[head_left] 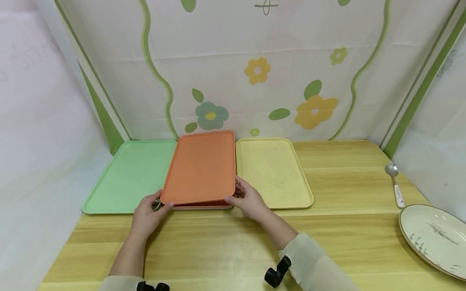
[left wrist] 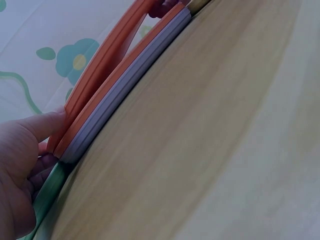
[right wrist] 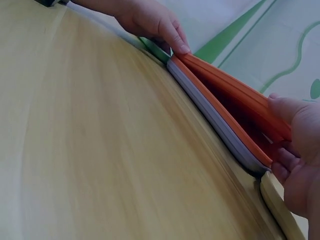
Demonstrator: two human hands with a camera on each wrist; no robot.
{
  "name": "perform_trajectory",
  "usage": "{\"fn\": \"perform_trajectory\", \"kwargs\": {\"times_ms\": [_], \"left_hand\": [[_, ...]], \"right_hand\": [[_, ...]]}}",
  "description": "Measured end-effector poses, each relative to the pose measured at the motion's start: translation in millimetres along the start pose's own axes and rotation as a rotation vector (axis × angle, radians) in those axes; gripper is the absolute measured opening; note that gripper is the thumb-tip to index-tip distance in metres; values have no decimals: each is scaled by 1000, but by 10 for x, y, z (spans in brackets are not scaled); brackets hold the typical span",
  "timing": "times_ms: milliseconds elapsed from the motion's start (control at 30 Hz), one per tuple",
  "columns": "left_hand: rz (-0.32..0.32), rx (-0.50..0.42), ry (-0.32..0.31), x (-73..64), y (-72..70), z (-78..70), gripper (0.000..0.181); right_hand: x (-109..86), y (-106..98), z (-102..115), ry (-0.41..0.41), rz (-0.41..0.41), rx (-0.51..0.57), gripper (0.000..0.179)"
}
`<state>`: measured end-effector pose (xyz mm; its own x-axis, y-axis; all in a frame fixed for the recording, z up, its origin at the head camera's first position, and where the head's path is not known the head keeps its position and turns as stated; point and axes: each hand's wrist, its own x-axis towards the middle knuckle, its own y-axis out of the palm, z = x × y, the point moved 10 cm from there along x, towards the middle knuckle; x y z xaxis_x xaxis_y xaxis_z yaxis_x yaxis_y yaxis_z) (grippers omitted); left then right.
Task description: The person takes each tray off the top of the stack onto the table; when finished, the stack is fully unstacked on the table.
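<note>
An orange tray (head_left: pixel 202 165) is tilted, its near edge raised over a second orange tray (right wrist: pixel 225 116) that lies on a lavender-grey tray (right wrist: pixel 210 118). My left hand (head_left: pixel 148 214) pinches the raised tray's near left corner, thumb on the rim and fingers behind it. At the near right corner, my right hand (head_left: pixel 252 201) holds the same tray between thumb and fingers. A dark wedge-shaped gap shows under the lifted edge in the right wrist view. To the left lies a green tray (head_left: pixel 132 174), and to the right a yellow tray (head_left: pixel 274 172).
On the wooden table (head_left: pixel 207 254), a spoon (head_left: pixel 394 182) with a patterned handle lies at the far right. Close to it sits a cream plate (head_left: pixel 447 241) with a brown rim. A flower-printed cloth (head_left: pixel 227 52) hangs behind the trays, and white cloth flanks both sides.
</note>
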<state>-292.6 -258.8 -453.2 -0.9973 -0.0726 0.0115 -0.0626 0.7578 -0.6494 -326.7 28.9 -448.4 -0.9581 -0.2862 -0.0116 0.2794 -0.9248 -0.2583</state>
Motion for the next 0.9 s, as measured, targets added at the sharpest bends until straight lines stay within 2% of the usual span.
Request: {"fn": "perform_trajectory", "kwargs": {"times_ms": [100, 200, 400, 533, 700, 900], "left_hand": [[5, -13, -10, -1, 0, 18, 72], [7, -21, -13, -3, -4, 24, 71], [2, -26, -3, -8, -5, 14, 71], [4, -27, 4, -21, 8, 0, 71], [-7, -20, 29, -21, 9, -23, 71], [-25, 46, 69, -14, -17, -46, 72]], "right_hand": [[-2, 6, 26, -10, -5, 4, 79], [5, 34, 70, -32, 8, 59, 81], [17, 142, 92, -20, 67, 244, 87], [21, 161, 33, 28, 59, 405, 84], [-5, 57, -32, 77, -15, 610, 80], [-85, -108, -81, 106, -29, 656, 76]]}}
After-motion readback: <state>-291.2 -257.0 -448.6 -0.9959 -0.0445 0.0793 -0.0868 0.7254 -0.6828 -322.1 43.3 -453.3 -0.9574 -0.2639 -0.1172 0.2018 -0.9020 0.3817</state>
